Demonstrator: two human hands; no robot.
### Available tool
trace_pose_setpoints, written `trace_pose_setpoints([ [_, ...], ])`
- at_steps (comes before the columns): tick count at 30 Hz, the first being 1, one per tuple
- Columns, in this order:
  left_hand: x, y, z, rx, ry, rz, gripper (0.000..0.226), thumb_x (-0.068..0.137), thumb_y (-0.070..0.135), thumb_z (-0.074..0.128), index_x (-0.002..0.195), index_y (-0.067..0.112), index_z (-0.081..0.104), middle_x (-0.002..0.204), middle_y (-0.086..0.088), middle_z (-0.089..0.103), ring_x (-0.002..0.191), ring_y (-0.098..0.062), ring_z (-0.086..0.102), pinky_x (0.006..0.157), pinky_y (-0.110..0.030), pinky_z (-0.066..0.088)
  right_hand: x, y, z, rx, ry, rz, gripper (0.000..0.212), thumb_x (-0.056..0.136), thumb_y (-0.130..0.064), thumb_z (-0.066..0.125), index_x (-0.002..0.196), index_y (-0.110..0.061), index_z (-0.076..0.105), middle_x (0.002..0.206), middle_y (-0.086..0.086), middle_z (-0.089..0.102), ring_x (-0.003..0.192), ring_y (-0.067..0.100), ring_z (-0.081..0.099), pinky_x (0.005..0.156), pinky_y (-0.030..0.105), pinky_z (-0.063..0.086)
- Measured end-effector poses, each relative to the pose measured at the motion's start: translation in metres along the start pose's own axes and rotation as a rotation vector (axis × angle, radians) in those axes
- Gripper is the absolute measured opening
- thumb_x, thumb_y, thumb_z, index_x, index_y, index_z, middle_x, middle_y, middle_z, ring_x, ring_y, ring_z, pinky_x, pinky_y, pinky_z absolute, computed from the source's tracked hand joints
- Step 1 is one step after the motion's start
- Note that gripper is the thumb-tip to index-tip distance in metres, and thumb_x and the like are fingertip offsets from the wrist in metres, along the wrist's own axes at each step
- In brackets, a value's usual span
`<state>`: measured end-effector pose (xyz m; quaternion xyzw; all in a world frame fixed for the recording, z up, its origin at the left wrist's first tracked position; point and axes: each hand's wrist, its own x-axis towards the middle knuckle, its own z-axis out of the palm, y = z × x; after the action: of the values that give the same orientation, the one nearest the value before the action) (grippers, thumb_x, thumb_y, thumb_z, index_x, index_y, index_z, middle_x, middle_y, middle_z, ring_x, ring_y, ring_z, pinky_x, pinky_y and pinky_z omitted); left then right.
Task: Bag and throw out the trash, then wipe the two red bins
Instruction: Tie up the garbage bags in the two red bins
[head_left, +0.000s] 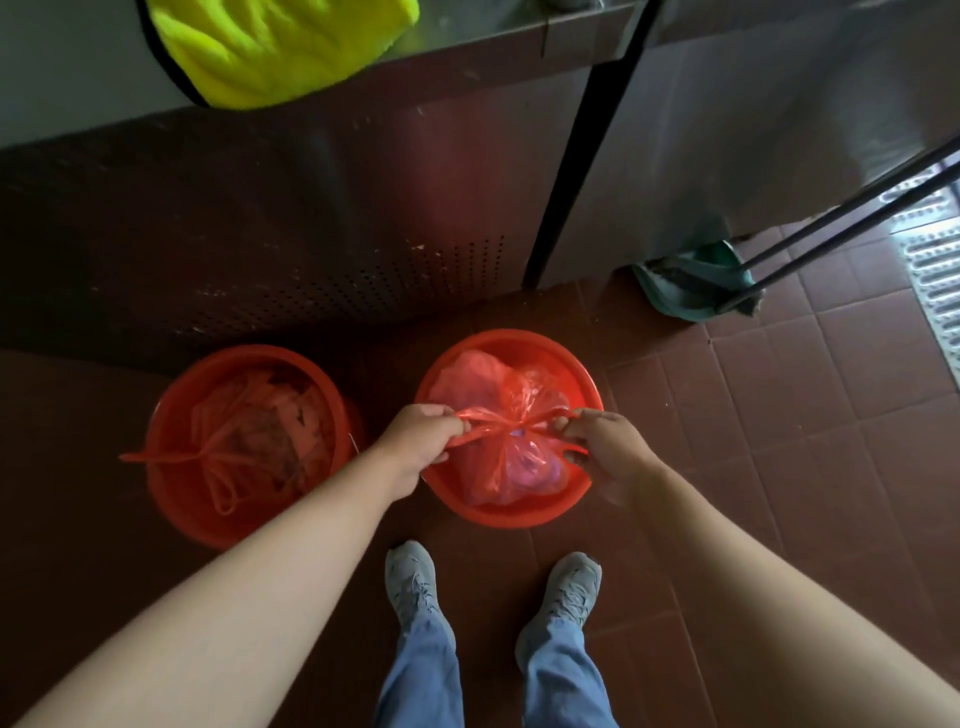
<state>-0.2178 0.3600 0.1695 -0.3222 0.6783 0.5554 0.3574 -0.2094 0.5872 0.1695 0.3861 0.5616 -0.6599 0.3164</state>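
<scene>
Two red bins stand on the tiled floor in front of my feet. The right bin (519, 512) holds a red plastic trash bag (498, 395) whose handles are crossed into a knot at its top. My left hand (423, 434) grips the left handle end, and my right hand (597, 439) pinches the right handle end, both pulled apart over the bin. The left bin (176, 514) holds another red bag (260, 421) with its tied handles trailing over the rim.
A steel counter front (311, 208) rises right behind the bins, with a yellow cloth (270, 47) lying on its top. A green dustpan with broom handles (696, 280) leans at the right. A metal floor grate (935, 270) runs along the right edge.
</scene>
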Motion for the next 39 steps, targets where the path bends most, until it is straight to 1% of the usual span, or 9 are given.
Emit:
trace_pose_setpoints([
  [4,-0.02,0.01,0.016,-0.028,-0.065,0.107,0.01,0.089,0.01,0.065,0.089,0.021,0.066,0.091,-0.001,0.067,0.085,-0.012,0.059,0.073,-0.026,0.044,-0.008,-0.004,0.027,-0.013,-0.002,-0.076,0.028,0.085,0.01,0.055,0.084,-0.009,0.076,0.091,0.008,0.073,0.079,0.015,0.064,0.057,0.022,0.047],
  [11,-0.05,0.018,0.028,0.263,-0.064,0.23,0.024,0.088,0.006,0.06,0.104,0.014,0.074,0.098,-0.004,0.074,0.09,-0.019,0.067,0.08,-0.03,0.051,-0.017,-0.012,0.059,-0.073,0.016,0.159,0.017,0.092,-0.031,0.064,0.09,-0.018,0.074,0.084,-0.001,0.073,0.068,0.014,0.06,0.058,0.027,0.038],
  [15,-0.064,0.029,0.027,0.373,-0.023,0.322,0.025,0.088,0.008,0.062,0.108,0.015,0.075,0.107,0.008,0.058,0.105,-0.008,0.054,0.085,-0.01,0.038,-0.034,-0.033,0.066,-0.124,0.03,0.174,0.012,0.09,-0.018,0.072,0.099,-0.01,0.071,0.093,0.012,0.068,0.059,0.014,0.054,0.046,0.024,0.033],
  [18,-0.08,0.038,0.023,0.469,0.123,0.381,0.023,0.09,0.014,0.062,0.108,0.016,0.076,0.121,-0.002,0.06,0.115,-0.016,0.055,0.104,-0.021,0.036,-0.054,-0.059,0.067,-0.204,0.066,0.102,0.004,0.086,-0.012,0.074,0.086,-0.012,0.069,0.074,0.006,0.059,0.049,0.012,0.043,0.045,0.024,0.029],
  [20,-0.095,0.043,0.016,0.451,0.232,0.414,0.018,0.091,0.015,0.061,0.099,0.016,0.077,0.114,-0.004,0.065,0.111,-0.02,0.059,0.099,-0.025,0.04,-0.069,-0.078,0.069,-0.233,0.082,0.063,0.004,0.085,-0.012,0.073,0.087,-0.012,0.07,0.067,0.004,0.056,0.044,0.011,0.039,0.042,0.022,0.026],
  [24,-0.129,0.054,-0.013,0.499,0.347,0.307,0.014,0.092,0.021,0.056,0.09,0.018,0.069,0.103,-0.008,0.068,0.103,-0.031,0.064,0.087,-0.033,0.048,-0.113,-0.114,0.079,-0.292,0.003,0.025,0.008,0.083,-0.014,0.074,0.077,-0.009,0.07,0.056,0.004,0.056,0.038,0.01,0.036,0.042,0.021,0.024],
  [28,-0.162,0.074,-0.041,0.676,0.257,0.053,0.033,0.093,0.029,0.049,0.112,0.012,0.069,0.118,-0.013,0.069,0.113,-0.034,0.064,0.092,-0.034,0.05,-0.158,-0.142,0.098,-0.339,-0.084,0.0,0.015,0.086,-0.017,0.072,0.075,-0.009,0.069,0.053,0.003,0.05,0.037,0.011,0.039,0.042,0.022,0.027],
  [31,-0.199,0.093,-0.056,0.738,0.269,0.07,0.038,0.095,0.03,0.048,0.119,0.008,0.067,0.124,-0.015,0.067,0.115,-0.036,0.062,0.093,-0.033,0.049,-0.197,-0.154,0.109,-0.409,-0.098,-0.027,0.016,0.082,-0.009,0.075,0.072,-0.012,0.062,0.052,0.003,0.044,0.041,0.013,0.038,0.044,0.023,0.028],
  [39,-0.294,0.116,-0.093,0.756,0.319,0.184,0.032,0.092,0.023,0.048,0.114,0.008,0.066,0.123,-0.015,0.067,0.113,-0.037,0.061,0.088,-0.033,0.047,-0.293,-0.164,0.122,-1.148,0.196,-0.449,0.013,0.088,-0.018,0.06,0.084,-0.008,0.068,0.081,0.009,0.067,0.072,0.027,0.063,0.061,0.03,0.047],
])
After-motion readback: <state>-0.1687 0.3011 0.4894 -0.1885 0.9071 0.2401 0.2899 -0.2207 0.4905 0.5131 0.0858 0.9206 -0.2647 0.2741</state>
